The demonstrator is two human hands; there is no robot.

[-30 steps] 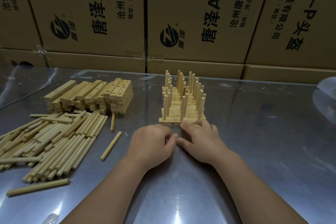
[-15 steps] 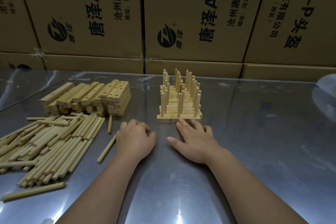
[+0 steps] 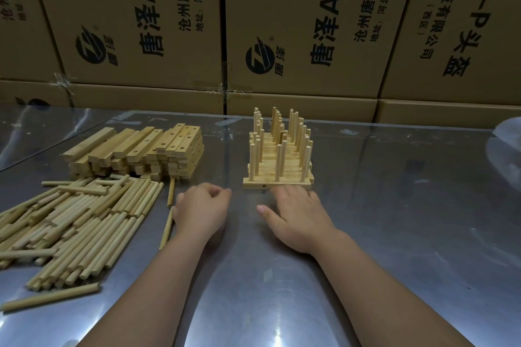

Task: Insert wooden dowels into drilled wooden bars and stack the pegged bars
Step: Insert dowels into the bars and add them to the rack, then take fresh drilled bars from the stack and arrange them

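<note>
Steel table (image 3: 394, 234) — pegged bars (image 3: 277, 175) at fingertips of flat right hand (image 3: 298, 217); left hand (image 3: 201, 211) curled, empty.

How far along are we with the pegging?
Done: a stack of pegged bars stands assembled. In hand: nothing visible; left hand curled beside a stray dowel, right hand flat before the stack. Still to do: a pile of unpegged bars and a heap of loose dowels.
</note>
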